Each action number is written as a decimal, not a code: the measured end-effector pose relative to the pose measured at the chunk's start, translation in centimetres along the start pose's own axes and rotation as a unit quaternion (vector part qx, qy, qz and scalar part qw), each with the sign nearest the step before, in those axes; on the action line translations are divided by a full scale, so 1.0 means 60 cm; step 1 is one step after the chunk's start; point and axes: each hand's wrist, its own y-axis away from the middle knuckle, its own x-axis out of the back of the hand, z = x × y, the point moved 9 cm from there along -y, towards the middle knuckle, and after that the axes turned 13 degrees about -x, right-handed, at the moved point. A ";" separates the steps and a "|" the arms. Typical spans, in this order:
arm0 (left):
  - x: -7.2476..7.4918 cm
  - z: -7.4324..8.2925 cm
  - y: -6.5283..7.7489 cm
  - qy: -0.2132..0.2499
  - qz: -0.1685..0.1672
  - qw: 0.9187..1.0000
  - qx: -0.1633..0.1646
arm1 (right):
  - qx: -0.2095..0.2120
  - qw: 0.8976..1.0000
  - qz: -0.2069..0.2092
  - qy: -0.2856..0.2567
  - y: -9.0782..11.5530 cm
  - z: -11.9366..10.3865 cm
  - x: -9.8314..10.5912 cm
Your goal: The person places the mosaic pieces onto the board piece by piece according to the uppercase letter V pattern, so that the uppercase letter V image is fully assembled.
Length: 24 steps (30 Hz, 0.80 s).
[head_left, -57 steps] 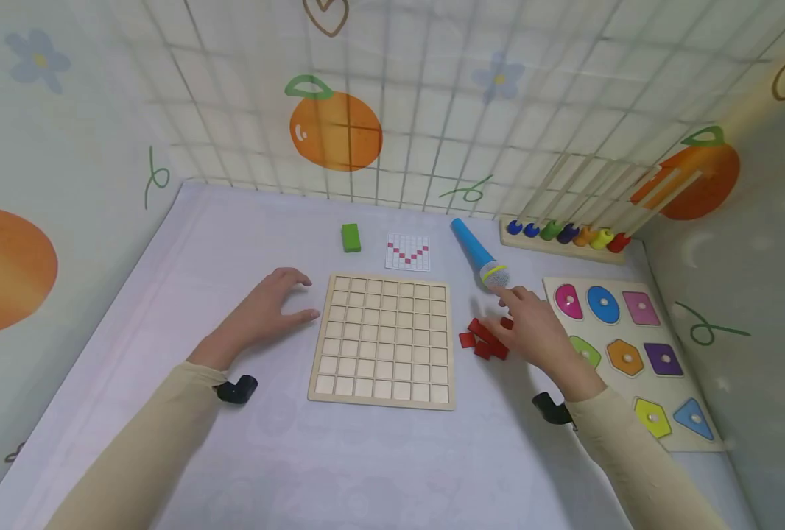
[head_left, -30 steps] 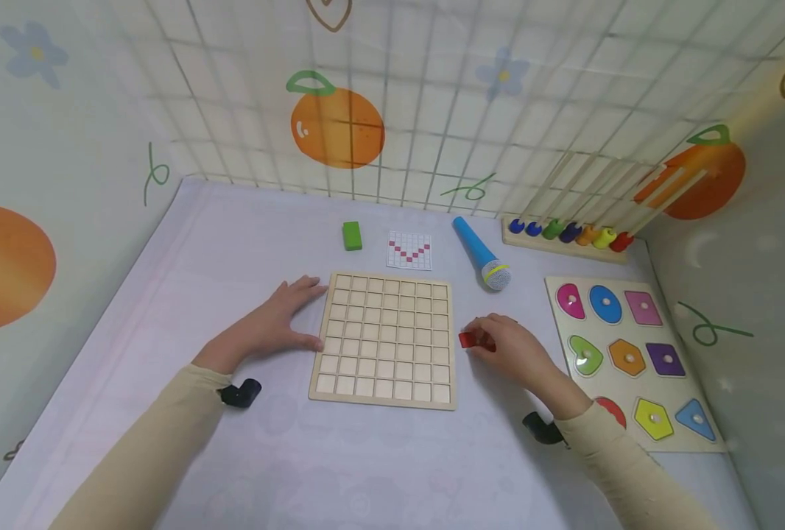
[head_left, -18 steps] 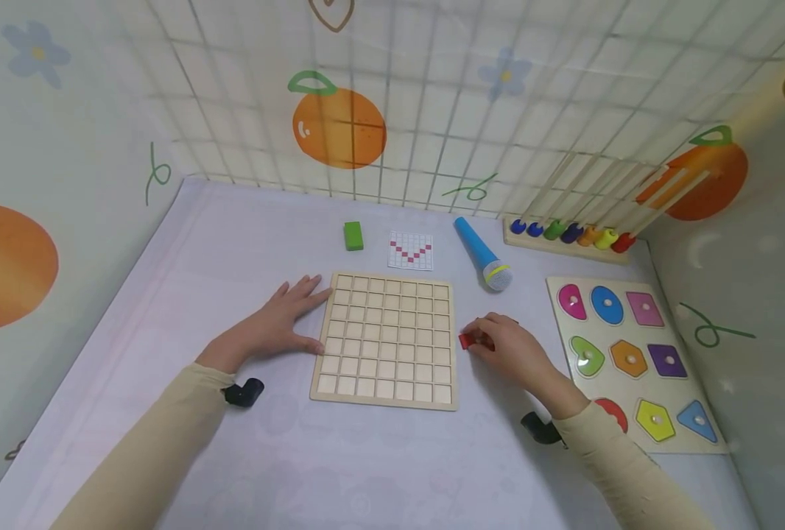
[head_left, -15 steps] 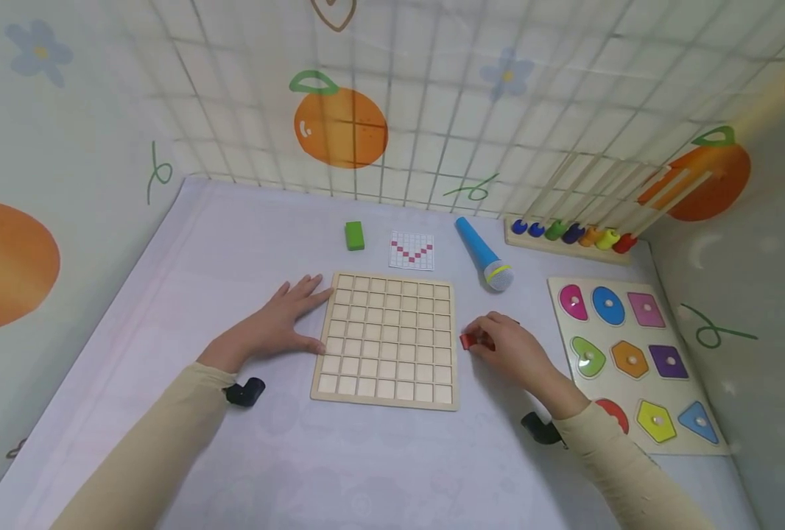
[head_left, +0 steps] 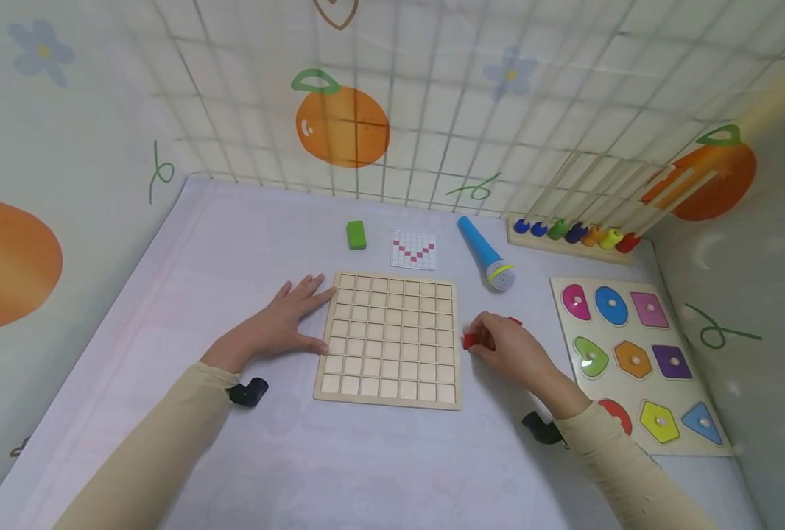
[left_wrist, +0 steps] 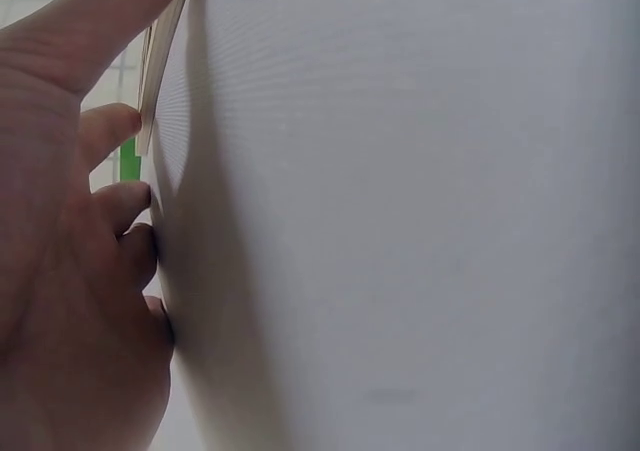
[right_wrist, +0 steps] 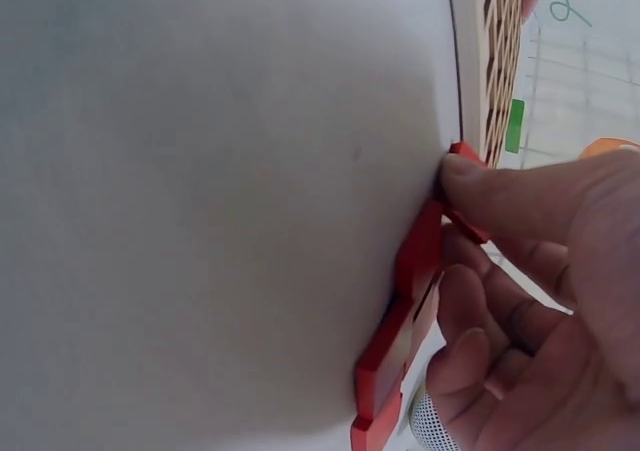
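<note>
A: What is the right hand [head_left: 512,350] doing?

B: Its grip is pinching a small red block [head_left: 468,341] between thumb and finger, just beside the right edge of the wooden grid board [head_left: 392,338].

A: And the other red blocks [right_wrist: 385,361]?

B: They're lying on the tabletop [head_left: 392,471] close to those fingers; in the head view the hand is hiding most of them.

A: How is the left hand [head_left: 276,316] resting?

B: Its grip is staying loose, fingers apart, with the thumb and a fingertip touching the board's left edge.

A: What's lying beyond the board?

B: A green block [head_left: 356,235], a card [head_left: 413,250] showing a red V of squares, and a blue microphone [head_left: 479,243]. A bead rack [head_left: 568,249] is standing at the far right, and a shape puzzle [head_left: 687,448] is lying in front of it.
</note>
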 end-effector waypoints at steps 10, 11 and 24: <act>-0.003 -0.002 -0.001 -0.003 -0.011 1.000 0.007 | 0.006 0.998 -0.027 -0.048 0.001 0.001 -0.001; -0.003 -0.002 -0.001 -0.003 -0.011 1.000 0.007 | 0.010 0.998 -0.026 -0.053 0.002 0.001 0.001; -0.003 0.002 -0.003 -0.004 -0.011 1.000 0.002 | 0.024 0.996 -0.003 -0.082 0.006 -0.010 0.016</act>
